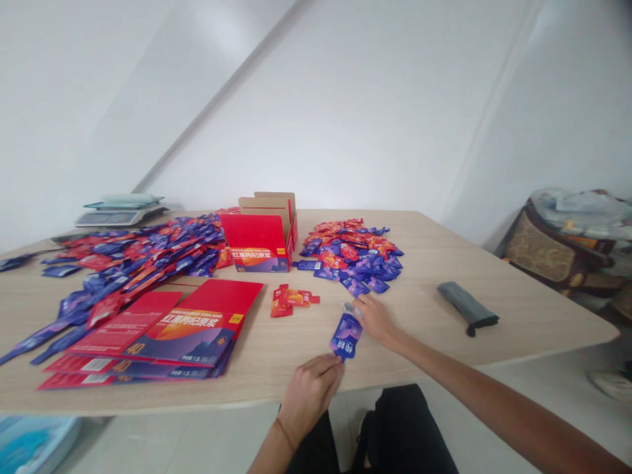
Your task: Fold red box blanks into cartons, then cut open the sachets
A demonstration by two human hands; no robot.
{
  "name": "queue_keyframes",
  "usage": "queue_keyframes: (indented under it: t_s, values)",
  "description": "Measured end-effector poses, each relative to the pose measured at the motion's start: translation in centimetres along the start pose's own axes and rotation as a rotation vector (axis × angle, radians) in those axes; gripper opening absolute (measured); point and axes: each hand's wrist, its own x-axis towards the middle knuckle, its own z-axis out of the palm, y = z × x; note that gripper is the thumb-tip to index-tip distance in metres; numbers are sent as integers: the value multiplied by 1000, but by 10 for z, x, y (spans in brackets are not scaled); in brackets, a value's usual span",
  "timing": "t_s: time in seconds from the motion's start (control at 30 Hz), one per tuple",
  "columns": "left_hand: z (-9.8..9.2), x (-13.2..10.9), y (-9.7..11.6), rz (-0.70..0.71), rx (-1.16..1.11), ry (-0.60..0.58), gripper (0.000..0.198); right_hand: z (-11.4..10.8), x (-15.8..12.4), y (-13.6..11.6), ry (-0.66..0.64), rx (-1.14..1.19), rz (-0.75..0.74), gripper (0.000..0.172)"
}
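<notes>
A purple sachet (345, 334) with white lettering lies near the table's front edge, between my hands. My left hand (312, 388) is closed, its fingertips pinching the sachet's narrow near end. At the sachet's far end, my right hand (374, 319) is closed around a small silvery object (348, 307); its kind is too blurred to tell. Beyond my right hand spreads a pile of purple and red sachets (353, 253). Two red sachets (292, 299) lie crossed to the left of the purple one.
An open red carton (257, 243) stands at mid-table. Flat cartons (182, 326) are stacked front left, with a large sachet heap (148, 253) behind. A scale (118, 214) sits back left, a grey pouch (467, 306) right. A loaded chair (548, 243) stands beyond the table.
</notes>
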Motion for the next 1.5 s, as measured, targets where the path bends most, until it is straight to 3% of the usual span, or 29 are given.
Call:
queue_keyframes:
  t_s: [0.2,0.33,0.53,0.7,0.9,1.03,1.13,1.33,1.5]
  values:
    - [0,-1,0,-5,9,-1,24,-12,3,13,123,94,102,16]
    - [-2,1,1,0,7,6,26,-22,-6,41,217,137,177,17]
    - [-8,5,7,-40,-29,-45,27,-15,-45,105,255,95,250,20]
    - [-15,15,12,-197,-69,-47,27,2,-85,138,267,44,219,23]
    - [-18,63,31,-432,142,-106,31,14,-107,139,299,45,200,24]
    - [-1,93,42,-603,411,-254,55,14,-107,136,315,32,176,25]
    - [11,104,46,-651,512,-337,66,12,-107,134,313,18,162,24]
    - [16,108,39,-670,476,-390,65,12,-107,134,308,3,164,22]
    - [7,109,15,-654,212,-381,79,16,-106,135,315,10,168,19]
